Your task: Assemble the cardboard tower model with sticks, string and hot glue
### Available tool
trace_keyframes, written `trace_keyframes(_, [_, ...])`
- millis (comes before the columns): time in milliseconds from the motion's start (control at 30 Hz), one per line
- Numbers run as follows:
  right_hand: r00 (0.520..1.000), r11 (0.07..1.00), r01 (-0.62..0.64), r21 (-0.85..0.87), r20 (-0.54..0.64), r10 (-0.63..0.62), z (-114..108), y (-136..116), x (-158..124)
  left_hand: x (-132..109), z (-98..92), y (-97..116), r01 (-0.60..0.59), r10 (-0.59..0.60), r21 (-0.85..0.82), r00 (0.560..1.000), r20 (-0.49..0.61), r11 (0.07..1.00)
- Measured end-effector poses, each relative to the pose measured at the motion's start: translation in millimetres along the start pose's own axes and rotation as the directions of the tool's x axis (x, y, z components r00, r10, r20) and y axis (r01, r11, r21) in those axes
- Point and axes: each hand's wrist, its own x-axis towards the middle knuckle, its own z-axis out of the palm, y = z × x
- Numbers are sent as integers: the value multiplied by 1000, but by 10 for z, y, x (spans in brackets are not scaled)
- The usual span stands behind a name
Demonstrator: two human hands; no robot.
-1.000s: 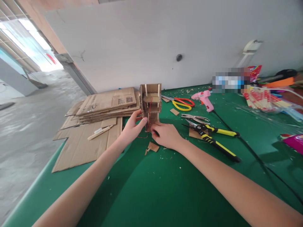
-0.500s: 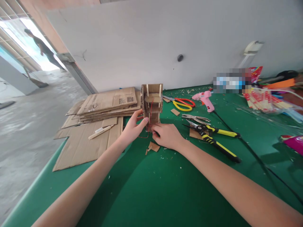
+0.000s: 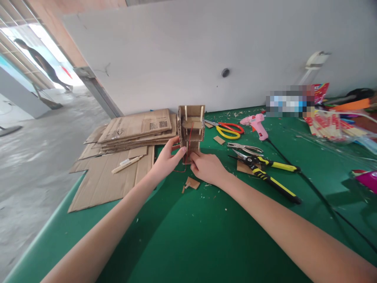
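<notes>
A small cardboard structure (image 3: 194,125) with wooden sticks stands upright on the green table. Its front is open, with shelf-like levels. My left hand (image 3: 169,157) grips its left side, thumb on the front edge and fingers behind. A thin red wire (image 3: 191,133) runs down the front and loops out at the lower left. At the lower compartment my right hand (image 3: 207,167) is closed, with its fingertips reaching inside; what they pinch, if anything, is hidden. Cardboard scraps (image 3: 193,182) lie just in front.
Stacked cardboard sheets (image 3: 132,127) and a utility knife (image 3: 127,164) are at left. On the right lie scissors (image 3: 228,130), a pink glue gun (image 3: 255,124), a hole punch (image 3: 244,148), yellow-black pliers (image 3: 265,171) and a black cable (image 3: 318,196). A person (image 3: 41,63) is in the background.
My right fingers have shifted slightly up, further into the lower compartment. My left hand keeps its hold. The background person has moved left, and the view has shifted a little.
</notes>
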Motion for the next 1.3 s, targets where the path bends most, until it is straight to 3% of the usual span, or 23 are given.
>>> trace_keyframes(467, [1000, 1000, -12, -3, 11, 12, 3, -14, 1, -13, -1, -6, 16, -16, 0, 1000, -11, 1000])
trace_keyframes(833, [984, 978, -112, 178, -115, 134, -43, -36, -91, 41, -21, -16, -11, 11, 5, 1000, 6, 1000])
trace_keyframes(933, [985, 958, -99, 269, -109, 132, -127, 40, -95, 84, -84, -34, -75, 74, 18, 996, 41, 997])
trace_keyframes(1133, [988, 861, -148, 486, 108, 108, -260, 392, -67, 167, -169, -110, -51, 51, 89, 999, 6, 995])
trace_keyframes(1300, [963, 850, -210, 483, -50, 266, -153, 459, -3, 183, -117, -124, -41, 41, 57, 999, -6, 998])
